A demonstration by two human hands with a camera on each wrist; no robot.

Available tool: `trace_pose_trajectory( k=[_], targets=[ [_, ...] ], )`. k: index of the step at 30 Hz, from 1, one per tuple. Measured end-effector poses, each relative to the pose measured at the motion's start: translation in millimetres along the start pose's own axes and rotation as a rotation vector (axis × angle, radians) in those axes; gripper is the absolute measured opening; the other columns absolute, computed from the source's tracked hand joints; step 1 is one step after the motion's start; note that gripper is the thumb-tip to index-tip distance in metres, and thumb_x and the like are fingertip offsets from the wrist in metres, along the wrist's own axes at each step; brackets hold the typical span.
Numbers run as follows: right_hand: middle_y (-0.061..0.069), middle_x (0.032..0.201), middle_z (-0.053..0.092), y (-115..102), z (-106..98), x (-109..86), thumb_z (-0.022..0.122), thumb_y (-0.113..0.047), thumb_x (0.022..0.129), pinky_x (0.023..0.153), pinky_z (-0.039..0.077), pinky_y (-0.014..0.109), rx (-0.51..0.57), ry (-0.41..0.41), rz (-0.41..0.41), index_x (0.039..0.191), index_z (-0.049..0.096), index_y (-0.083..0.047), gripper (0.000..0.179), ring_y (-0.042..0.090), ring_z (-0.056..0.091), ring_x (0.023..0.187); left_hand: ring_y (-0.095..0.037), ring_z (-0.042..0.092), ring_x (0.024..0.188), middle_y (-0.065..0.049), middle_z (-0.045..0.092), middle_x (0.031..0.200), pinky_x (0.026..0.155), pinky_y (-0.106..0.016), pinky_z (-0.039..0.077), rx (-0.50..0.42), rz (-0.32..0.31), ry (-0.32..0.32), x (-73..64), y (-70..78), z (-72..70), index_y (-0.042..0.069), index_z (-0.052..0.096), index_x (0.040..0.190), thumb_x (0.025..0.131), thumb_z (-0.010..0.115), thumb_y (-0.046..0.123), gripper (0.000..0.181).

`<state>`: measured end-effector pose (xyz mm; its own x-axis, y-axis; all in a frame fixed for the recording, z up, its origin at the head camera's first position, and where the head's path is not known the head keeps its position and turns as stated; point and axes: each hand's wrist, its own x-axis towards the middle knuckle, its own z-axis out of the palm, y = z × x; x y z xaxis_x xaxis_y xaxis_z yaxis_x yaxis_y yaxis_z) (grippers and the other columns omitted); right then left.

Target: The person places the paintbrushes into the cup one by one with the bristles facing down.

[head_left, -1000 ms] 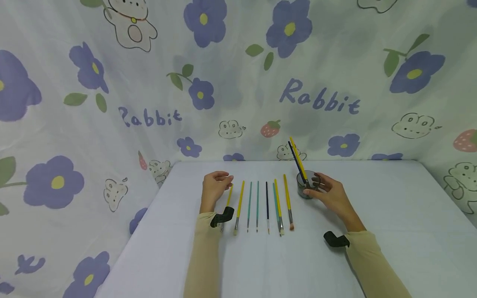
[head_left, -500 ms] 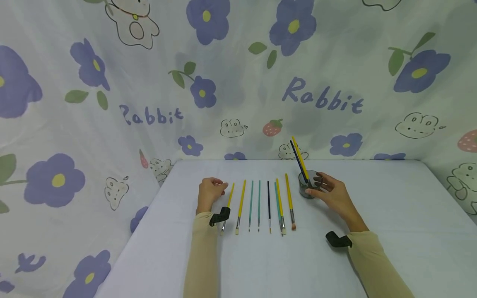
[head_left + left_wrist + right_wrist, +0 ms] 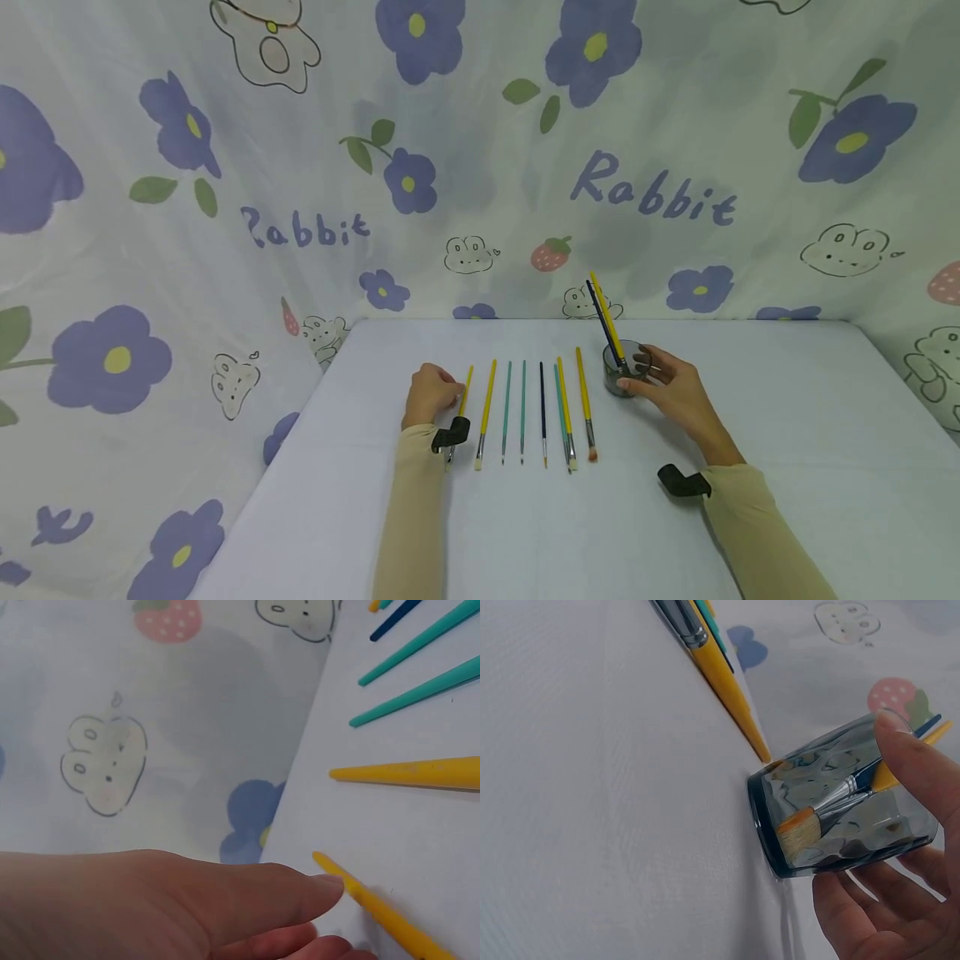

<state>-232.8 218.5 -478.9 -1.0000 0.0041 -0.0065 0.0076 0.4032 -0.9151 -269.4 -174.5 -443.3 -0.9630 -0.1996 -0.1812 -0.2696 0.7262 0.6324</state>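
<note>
My left hand (image 3: 433, 394) is at the leftmost yellow paintbrush (image 3: 466, 392), which lies on the table. In the left wrist view the thumb tip overlaps this brush's handle (image 3: 394, 922) near its end; the other fingers are bent below the thumb and partly hidden. My right hand (image 3: 671, 385) holds a grey-tinted glass cup (image 3: 617, 383), thumb on one side and fingers on the other. Inside the cup lean a yellow paintbrush (image 3: 608, 321) and a dark blue paintbrush (image 3: 602, 321), bristles down, as the right wrist view shows.
More brushes lie in a row between the hands: a yellow brush (image 3: 487, 408), teal brushes (image 3: 506, 408), a dark blue brush (image 3: 543, 408), and yellow ones by the cup, such as the rightmost brush (image 3: 584, 396). Behind the white table (image 3: 555, 533) hangs a flowered cloth (image 3: 480, 125).
My left hand first drew back left from the leftmost brush, then came right again, its thumb now at the handle. My right hand and the cup have stayed in place.
</note>
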Motion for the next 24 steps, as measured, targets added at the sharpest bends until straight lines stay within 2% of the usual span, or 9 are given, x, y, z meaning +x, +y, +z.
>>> trace_pose_trajectory(
  k=[9, 17, 24],
  targets=[
    [0.022, 0.158, 0.048, 1.0, 0.9, 0.9, 0.082, -0.047, 0.087, 0.116, 0.046, 0.054, 0.003, 0.001, -0.014, 0.163, 0.029, -0.009, 0.101, 0.044, 0.047, 0.146, -0.017, 0.061, 0.066, -0.009, 0.070, 0.075, 0.057, -0.024, 0.045, 0.044, 0.004, -0.009, -3.8, 3.7, 5.6, 0.000, 0.070, 0.090, 0.084, 0.080, 0.012, 0.017],
    [0.023, 0.159, 0.047, -2.3, -0.1, 0.0, 0.083, -0.047, 0.086, 0.118, 0.044, 0.056, 0.007, -0.006, 0.002, 0.164, 0.028, -0.011, 0.102, 0.045, 0.046, 0.147, -0.021, 0.061, 0.068, -0.014, 0.072, 0.086, 0.058, -0.028, 0.048, 0.119, 0.031, 0.029, -4.4, 5.0, 8.5, 0.000, 0.070, 0.085, 0.082, 0.078, 0.008, 0.012],
    [0.022, 0.158, 0.047, -2.7, 0.0, 0.0, 0.084, -0.048, 0.084, 0.117, 0.045, 0.056, 0.007, 0.000, 0.016, 0.163, 0.029, -0.011, 0.103, 0.044, 0.046, 0.146, -0.022, 0.060, 0.065, -0.014, 0.070, 0.084, 0.055, -0.030, 0.050, 0.202, 0.037, 0.064, -4.6, 8.8, 15.0, 0.001, 0.065, 0.085, 0.082, 0.081, 0.015, 0.022]
  ],
)
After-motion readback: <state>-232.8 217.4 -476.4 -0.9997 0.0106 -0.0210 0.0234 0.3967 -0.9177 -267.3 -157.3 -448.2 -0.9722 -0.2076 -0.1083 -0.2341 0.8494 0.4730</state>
